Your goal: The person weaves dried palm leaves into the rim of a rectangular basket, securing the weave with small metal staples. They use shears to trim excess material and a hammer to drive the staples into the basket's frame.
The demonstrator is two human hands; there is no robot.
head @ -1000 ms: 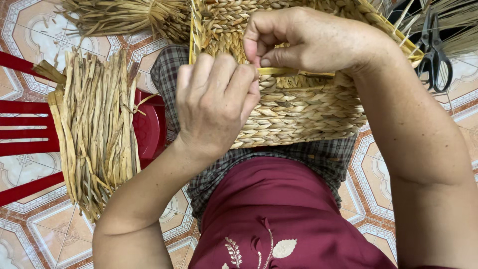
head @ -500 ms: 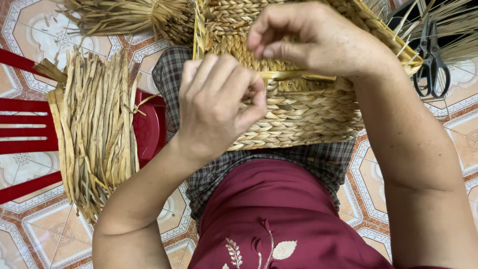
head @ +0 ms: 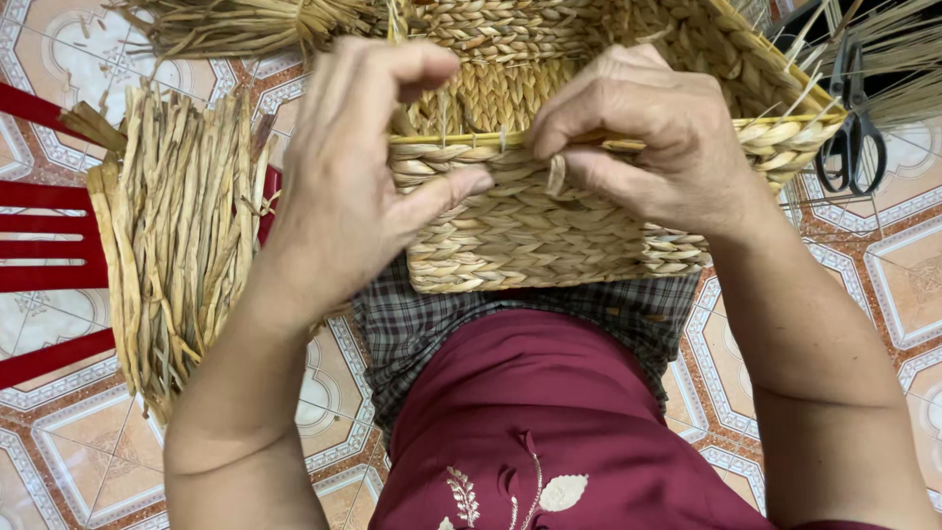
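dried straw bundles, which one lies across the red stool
The flat bundle of pale dried straw strips on the left lies across the red stool; the loose straw bundle at the top lies on the tiled floor.

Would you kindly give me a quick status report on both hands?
Left hand and right hand both pinch the woven basket rim. Basket rests on lap. Scissors lie clear, right.

No packages, labels, signs or screens appear anywhere in this view.
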